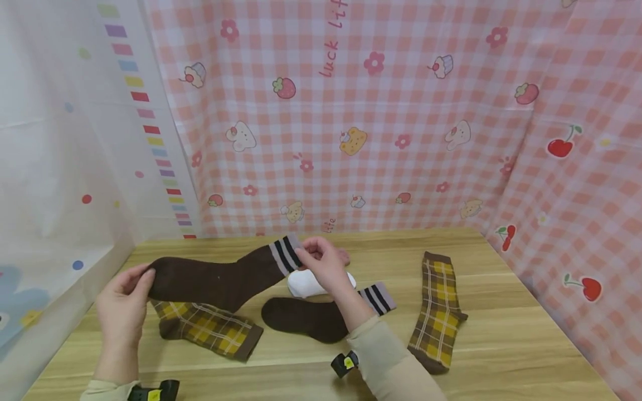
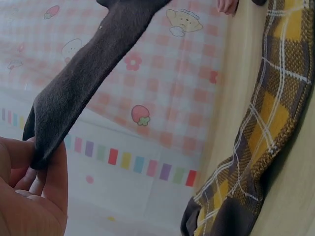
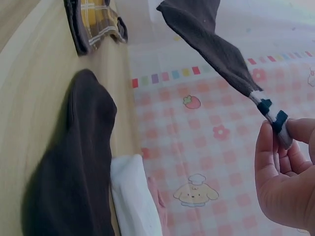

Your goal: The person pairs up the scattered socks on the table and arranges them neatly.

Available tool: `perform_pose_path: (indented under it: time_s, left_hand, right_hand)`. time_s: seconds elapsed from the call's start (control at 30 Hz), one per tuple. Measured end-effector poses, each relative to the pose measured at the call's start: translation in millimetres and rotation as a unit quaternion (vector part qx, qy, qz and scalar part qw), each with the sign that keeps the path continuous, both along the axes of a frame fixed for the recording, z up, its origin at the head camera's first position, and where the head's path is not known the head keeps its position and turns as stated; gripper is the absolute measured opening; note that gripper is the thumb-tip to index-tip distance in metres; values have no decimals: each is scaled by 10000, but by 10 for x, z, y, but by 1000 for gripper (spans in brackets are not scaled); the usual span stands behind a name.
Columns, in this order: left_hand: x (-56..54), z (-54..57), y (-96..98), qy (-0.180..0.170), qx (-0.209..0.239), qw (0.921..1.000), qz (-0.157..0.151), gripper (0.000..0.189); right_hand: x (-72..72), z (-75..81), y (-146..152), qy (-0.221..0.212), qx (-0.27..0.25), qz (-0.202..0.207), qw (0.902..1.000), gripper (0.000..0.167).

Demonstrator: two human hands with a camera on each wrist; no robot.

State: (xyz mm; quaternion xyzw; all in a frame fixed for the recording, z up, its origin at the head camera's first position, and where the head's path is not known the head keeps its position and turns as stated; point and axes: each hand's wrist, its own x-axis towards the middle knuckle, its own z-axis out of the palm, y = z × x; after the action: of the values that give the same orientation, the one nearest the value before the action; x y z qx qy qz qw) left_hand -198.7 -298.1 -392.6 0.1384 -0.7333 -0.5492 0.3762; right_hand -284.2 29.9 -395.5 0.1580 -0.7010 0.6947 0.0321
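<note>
A dark brown sock (image 1: 210, 281) with a striped cuff is stretched between both hands above the table. My left hand (image 1: 120, 312) pinches its toe end between thumb and fingers. At the other end my right hand (image 1: 323, 264) pinches the grey-and-black cuff, also seen in the right wrist view as a striped cuff (image 3: 268, 110). Below the held sock lies a yellow-and-brown plaid sock (image 1: 210, 328), partly covered by it in the head view. A second brown striped sock (image 1: 303, 318) lies under my right forearm, which hides part of it.
A white sock (image 1: 306, 283) lies behind the second brown sock, with something pink (image 3: 156, 201) beside it. Another plaid sock (image 1: 438, 312) lies on the right of the wooden table (image 1: 506, 334). Patterned cloth (image 1: 321, 122) hangs behind and at both sides.
</note>
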Motion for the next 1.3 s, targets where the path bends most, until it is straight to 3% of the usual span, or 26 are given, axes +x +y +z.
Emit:
perform_pose_path:
  time_s: [0.23,0.47,0.67,0.97,1.17,1.3]
  left_hand:
    - [-5,62,37,561,800,9950,-222,19]
    - [-34,157,107,873,907,9912,-403,12]
    - [-51,218,172,1299,1319,9790,-854,13]
    - [-62,317,298,1334,1351,9747,-1177,12]
    - [-84,346,369,1308,1242,9756,-1254,13]
    - [-90,362,420,1237,1207,9765,-1287,12]
  right_hand:
    - [9,22,106,213,63,-121,9997,16]
    - [13,72,194,490,92,-89,9987,13]
    - [50,145,269,636,244,-330,9971,13]
    - [60,172,406,860,273,-530,9945,13]
    - [84,225,489,424,-171,-366,9983,15]
    - [89,236,538,443,-256,-346,9981,14]
